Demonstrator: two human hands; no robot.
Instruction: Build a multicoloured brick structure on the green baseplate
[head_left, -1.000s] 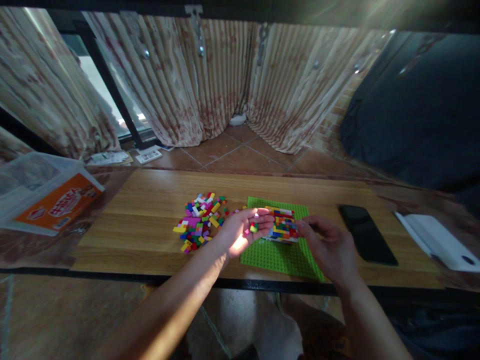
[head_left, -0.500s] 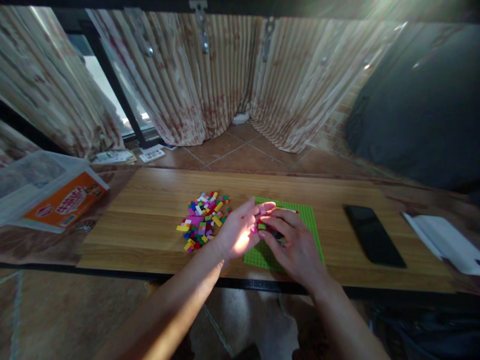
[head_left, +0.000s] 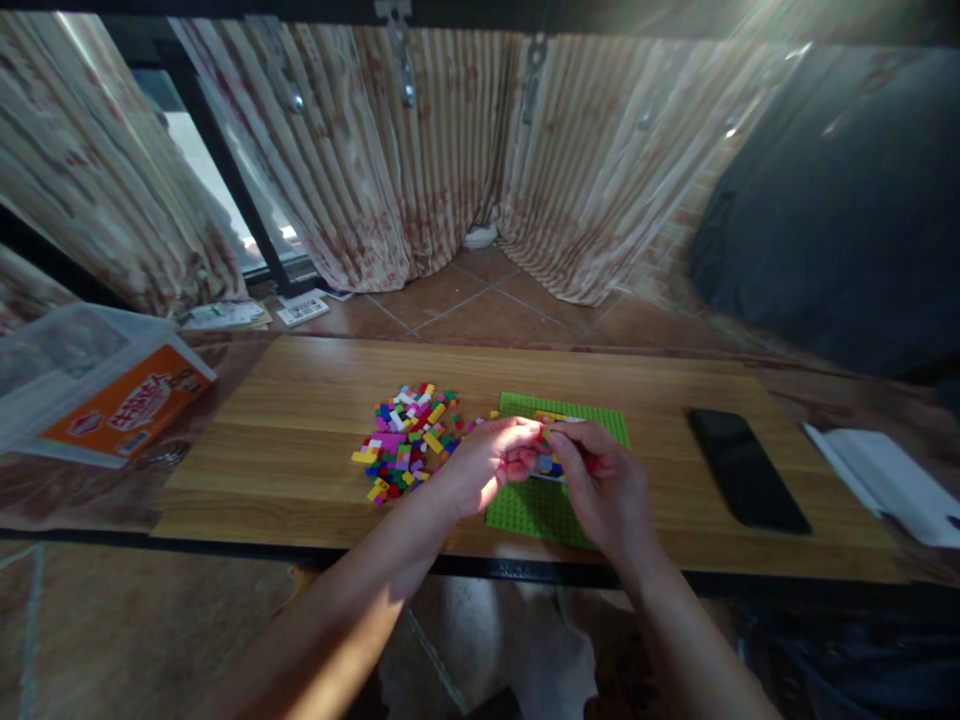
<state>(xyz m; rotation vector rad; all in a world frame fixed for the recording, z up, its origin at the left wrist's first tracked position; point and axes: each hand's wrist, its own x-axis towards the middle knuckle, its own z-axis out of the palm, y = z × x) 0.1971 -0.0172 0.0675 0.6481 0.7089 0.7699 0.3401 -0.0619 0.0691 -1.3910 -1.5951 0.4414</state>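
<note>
Toy bricks [head_left: 388, 440]: where do you have them from your end?

I see them in a loose heap left of the middle of the table [head_left: 277, 440], about midway between its far and front edges.

And the plate?

The green plate [head_left: 540, 515] lies to the right of that heap, its near edge close to the table's front edge. A built block [head_left: 553, 468] of bricks sits on it, mostly covered from me by the hands.

How are the hands?

I have the left hand [head_left: 484, 462] above the plate's left edge, fingers curled in, their tips right by those of the right hand [head_left: 611, 490]. The right thumb and forefinger are drawn close together. There is a speck of red between the hands, but it is too small and blurred for me to tell whether either one is clamped on a brick.

Anything around them?

A dark phone [head_left: 748, 470] lies flat inside the table's right edge, and just past that edge I see a white object [head_left: 877, 485] that I cannot identify. Beyond the left edge I get a clear tub [head_left: 142, 325] with an orange label [head_left: 131, 400].
</note>
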